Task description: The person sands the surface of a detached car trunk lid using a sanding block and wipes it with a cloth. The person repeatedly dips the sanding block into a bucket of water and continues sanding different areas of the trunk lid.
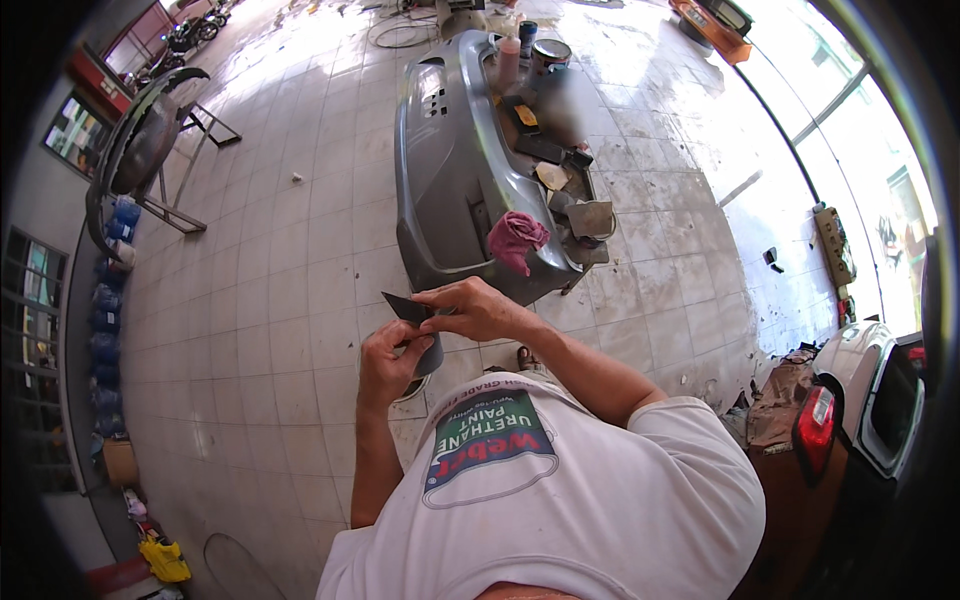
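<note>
In front of my chest both hands are closed on a dark grey sheet of sandpaper (402, 307). One pointed corner sticks out to the left, and a greyer part (429, 358) hangs below the fingers. My left hand (388, 362) grips it from the near side, thumb raised. From the right, my right hand (476, 309) pinches its upper part. Just beyond the hands stands a grey car bumper (440, 190). A crumpled pink cloth (517, 240) lies over its near right corner.
Bottles (508, 62), a can (551, 55) and sanding bits (552, 176) crowd the bench behind the bumper. Another bumper (150, 150) rests on a metal stand (188, 215) at left. Blue containers (106, 320) line the left wall. A white car's rear (858, 390) is at right.
</note>
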Demonstrator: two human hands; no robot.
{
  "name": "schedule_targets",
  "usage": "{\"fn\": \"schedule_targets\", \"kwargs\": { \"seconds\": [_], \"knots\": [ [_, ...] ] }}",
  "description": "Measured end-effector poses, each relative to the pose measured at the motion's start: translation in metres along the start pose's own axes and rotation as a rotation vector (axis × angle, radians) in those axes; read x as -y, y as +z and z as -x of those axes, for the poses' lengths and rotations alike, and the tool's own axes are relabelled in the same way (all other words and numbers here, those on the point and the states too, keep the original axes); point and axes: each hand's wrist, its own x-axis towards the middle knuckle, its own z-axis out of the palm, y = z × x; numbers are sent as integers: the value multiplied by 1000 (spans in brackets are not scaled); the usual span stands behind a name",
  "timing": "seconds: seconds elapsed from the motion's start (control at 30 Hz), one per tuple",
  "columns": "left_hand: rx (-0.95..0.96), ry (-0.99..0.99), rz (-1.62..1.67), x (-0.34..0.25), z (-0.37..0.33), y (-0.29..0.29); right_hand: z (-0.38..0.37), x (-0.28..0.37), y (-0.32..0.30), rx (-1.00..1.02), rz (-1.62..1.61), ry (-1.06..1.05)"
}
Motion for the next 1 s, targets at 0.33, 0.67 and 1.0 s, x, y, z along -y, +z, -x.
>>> {"fn": "schedule_targets", "kwargs": {
  "seconds": [0.33, 0.67, 1.0],
  "knots": [
    [-38, 18, -432, 2, -9, -8, -8, 3, 11, 68, 666, -8],
    [130, 0, -311, -5, 5, 3, -6, 19, 12, 310, 692, -30],
    [151, -248, 399, 36, 39, 16, 19, 11, 11, 231, 84, 41]
  ]
}}
